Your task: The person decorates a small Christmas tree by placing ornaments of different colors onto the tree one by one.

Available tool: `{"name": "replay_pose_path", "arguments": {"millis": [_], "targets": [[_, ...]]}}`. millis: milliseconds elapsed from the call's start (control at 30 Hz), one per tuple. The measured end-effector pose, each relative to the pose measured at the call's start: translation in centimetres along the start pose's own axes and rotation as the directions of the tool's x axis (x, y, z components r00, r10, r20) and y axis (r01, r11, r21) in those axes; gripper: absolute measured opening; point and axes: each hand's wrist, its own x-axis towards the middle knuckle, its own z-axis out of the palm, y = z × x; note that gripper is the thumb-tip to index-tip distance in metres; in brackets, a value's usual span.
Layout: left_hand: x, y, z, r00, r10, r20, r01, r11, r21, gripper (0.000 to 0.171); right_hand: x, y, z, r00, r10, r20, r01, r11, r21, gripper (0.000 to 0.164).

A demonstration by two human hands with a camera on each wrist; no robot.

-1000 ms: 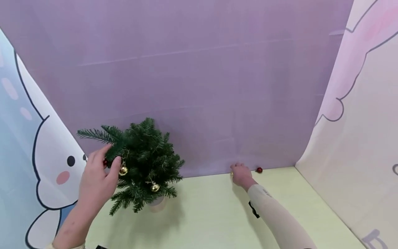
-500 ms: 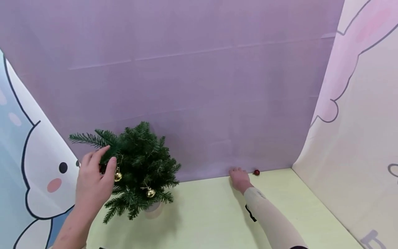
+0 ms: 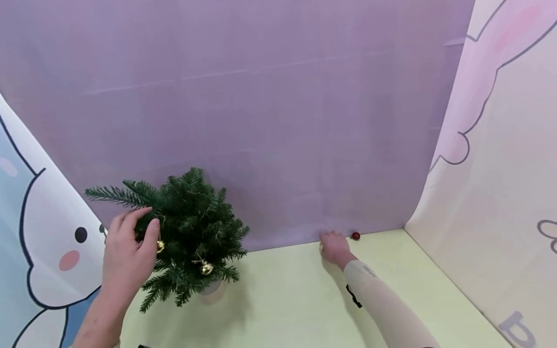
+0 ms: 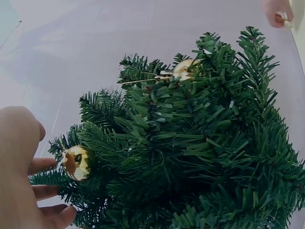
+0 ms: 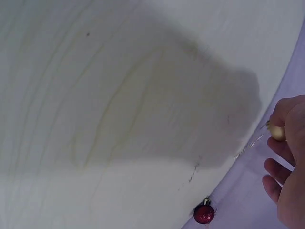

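Observation:
A small green artificial Christmas tree (image 3: 191, 232) stands at the left of the table, with gold ball ornaments on it. One gold ball (image 3: 206, 268) hangs low at the front, and another gold ball (image 4: 78, 162) is beside my left hand (image 3: 130, 251). That hand's fingers are spread and slightly bent among the left branches; whether they touch the ball I cannot tell. At the table's back edge my right hand (image 3: 335, 249) pinches a gold ball ornament (image 5: 277, 132) between thumb and forefinger, its string trailing. A dark red ball ornament (image 3: 356, 236) lies just right of that hand.
A purple backdrop (image 3: 278, 121) rises directly behind the pale yellow-green table (image 3: 287, 299). Printed cartoon panels stand on both sides, the left panel (image 3: 48, 241) close to my left hand. The tree's pot (image 3: 212, 291) shows beneath the branches.
The whole head view has shifted, so the tree and hands appear further left. My right hand stays at the back edge, its fingers drawn in around the gold ball. The left hand keeps its place.

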Motion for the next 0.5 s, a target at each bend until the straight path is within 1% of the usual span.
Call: {"name": "replay_pose_path", "arguments": {"millis": [67,167,200,300,400,500], "targets": [[0.0,0.2,0.3,1.0,-0.005,-0.012,0.005,1.0,0.017,0.045,0.7,0.5,-0.5,1.0,0.009,-0.015,-0.008,0.997,0.076,0.032],[0.1,0.5,0.7,1.0,-0.011,-0.023,0.012,0.999,0.038,0.046,1.5,1.1,-1.3,1.0,0.022,0.002,-0.022,0.986,0.164,0.04],[0.2,0.6,0.9,1.0,-0.013,-0.026,0.015,0.999,0.044,0.047,1.8,1.3,-1.5,1.0,0.021,0.006,-0.021,0.985,0.173,0.041],[0.4,1.0,1.3,0.999,-0.027,-0.037,0.029,0.998,0.06,0.049,2.5,1.5,-1.9,1.0,0.013,0.011,-0.015,0.976,0.219,0.033],[0.3,1.3,1.6,0.997,-0.059,-0.053,0.063,0.995,0.077,0.052,3.1,1.6,-2.3,1.0,-0.012,-0.002,0.012,0.962,0.274,0.021],[0.0,1.6,2.1,0.993,-0.098,-0.073,0.104,0.991,0.088,0.054,3.4,1.6,-2.6,0.999,-0.041,-0.015,0.044,0.945,0.323,0.018]]}}
